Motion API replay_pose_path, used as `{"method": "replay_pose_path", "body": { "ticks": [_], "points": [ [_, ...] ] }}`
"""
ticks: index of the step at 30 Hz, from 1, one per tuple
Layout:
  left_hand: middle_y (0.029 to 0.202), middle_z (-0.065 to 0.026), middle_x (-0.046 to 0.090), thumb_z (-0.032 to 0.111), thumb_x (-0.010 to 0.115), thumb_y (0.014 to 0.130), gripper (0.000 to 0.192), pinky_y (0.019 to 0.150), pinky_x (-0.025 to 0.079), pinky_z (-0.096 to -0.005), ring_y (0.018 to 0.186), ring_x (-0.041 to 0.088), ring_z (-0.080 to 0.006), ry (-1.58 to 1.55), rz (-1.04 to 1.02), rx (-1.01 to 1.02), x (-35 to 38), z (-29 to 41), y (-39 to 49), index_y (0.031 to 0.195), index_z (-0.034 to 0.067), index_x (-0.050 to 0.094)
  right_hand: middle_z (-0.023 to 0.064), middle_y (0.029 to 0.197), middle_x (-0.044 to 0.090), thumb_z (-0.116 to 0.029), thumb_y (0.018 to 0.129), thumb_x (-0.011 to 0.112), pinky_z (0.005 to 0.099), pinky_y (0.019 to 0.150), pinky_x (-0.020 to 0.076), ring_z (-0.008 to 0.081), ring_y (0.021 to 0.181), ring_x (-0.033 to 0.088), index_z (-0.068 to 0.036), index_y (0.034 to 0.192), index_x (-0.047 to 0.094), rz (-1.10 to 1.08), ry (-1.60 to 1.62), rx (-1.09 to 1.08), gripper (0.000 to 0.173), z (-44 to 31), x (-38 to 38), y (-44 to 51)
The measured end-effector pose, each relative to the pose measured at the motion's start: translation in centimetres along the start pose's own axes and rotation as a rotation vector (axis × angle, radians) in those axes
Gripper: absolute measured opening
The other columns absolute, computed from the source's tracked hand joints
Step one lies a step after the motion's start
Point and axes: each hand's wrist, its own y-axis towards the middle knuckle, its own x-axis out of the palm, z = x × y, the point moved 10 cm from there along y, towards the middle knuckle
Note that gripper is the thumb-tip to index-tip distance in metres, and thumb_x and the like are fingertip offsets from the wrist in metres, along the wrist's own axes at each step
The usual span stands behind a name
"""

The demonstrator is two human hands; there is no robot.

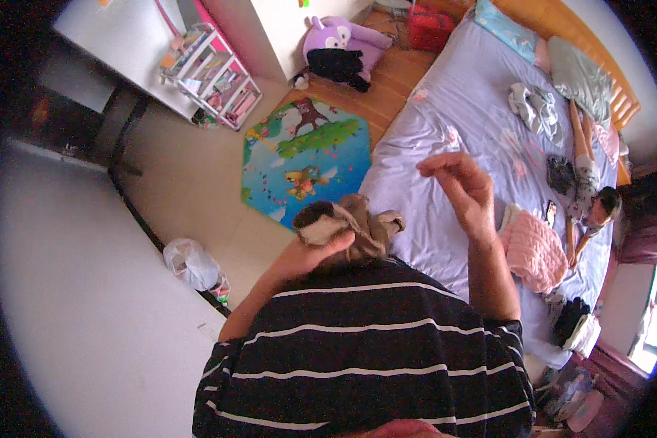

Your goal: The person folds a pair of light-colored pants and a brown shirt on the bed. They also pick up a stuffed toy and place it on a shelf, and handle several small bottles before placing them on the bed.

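Observation:
My left hand (323, 246) grips a bunched brown and beige cloth item (361, 222) in front of my chest, with the thumb lying over its light part. The cloth has a dark patch at its left end, and its exact kind cannot be told. To the right, my right hand (468, 189) is raised above the bed, apart from the cloth. Its fingers bend loosely towards the left, and nothing shows in them. Beneath it spreads a lavender bed sheet (416, 131) with a floral pattern.
A person (586, 191) lies on the bed's far side, near a phone (551, 213), a folded pink quilt (534, 249) and grey-white clothing (536, 112). On the floor are a cartoon mat (306, 159), a purple plush toy (328, 46), a white shelf cart (216, 76) and a plastic bag (191, 263).

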Motion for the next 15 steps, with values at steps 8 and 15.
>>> {"method": "replay_pose_path", "body": {
  "ticks": [8, 15],
  "points": [
    [0.100, -0.0005, 0.062, 0.026, 0.068, 0.088, 0.027, 0.083, 0.046, -0.0293, 0.095, 0.056, -0.0121, -0.187, 0.018, 0.168, 1.3, -1.3, 1.4, 0.105, 0.007, 0.061, 0.0071, 0.111, 0.063, -0.010, 0.091, 0.059, 0.0296, 0.093, 0.0451, 0.0138, 0.106, 0.057, -0.001, 0.120, 0.057, -0.230, 0.026, 0.389, 0.030, 9.0, 6.4, -8.4],
    [0.106, -0.0013, 0.062, 0.026, 0.067, 0.089, 0.030, 0.084, 0.046, -0.0297, 0.096, 0.057, -0.0128, -0.167, -0.069, 0.174, 2.4, -0.4, 2.0, 0.111, 0.008, 0.060, 0.0151, 0.126, 0.056, -0.038, 0.094, 0.055, 0.0370, 0.102, 0.0373, 0.0249, 0.119, 0.051, 0.001, 0.134, 0.044, -0.285, 0.298, 0.328, 0.057, 6.4, 9.4, -9.0]
  ]
}}
